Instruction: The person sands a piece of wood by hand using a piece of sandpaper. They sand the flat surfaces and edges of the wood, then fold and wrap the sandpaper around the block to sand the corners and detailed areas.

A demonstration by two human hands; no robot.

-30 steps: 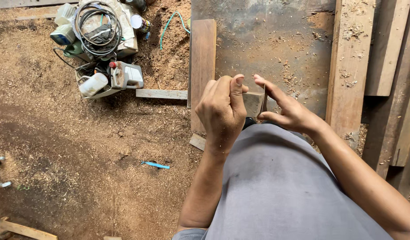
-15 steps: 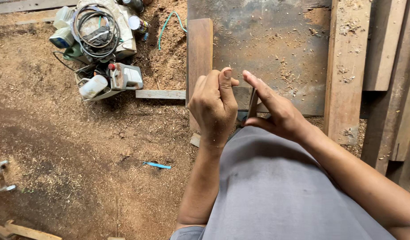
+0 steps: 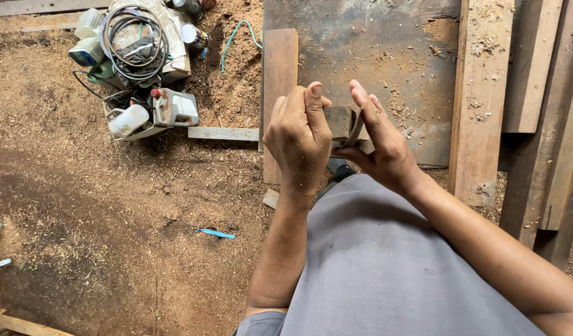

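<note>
You have one view only, from the camera on your head, looking almost straight down over your grey-clad lap. Your left hand (image 3: 299, 140) and right hand (image 3: 379, 146) sit close, mid-frame. Beyond them, farther off, lie the sawdust floor (image 3: 100, 218) and the planks (image 3: 482, 99) at the right edge.

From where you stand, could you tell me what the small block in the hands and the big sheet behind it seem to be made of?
Block: looks like wood, brown and unfinished, with a flat sawn face. The left hand and right hand grip it.
Sheet: probably metal or a worn board; grey, dull and stained, dusted with sawdust. The look leaves it open.
</note>
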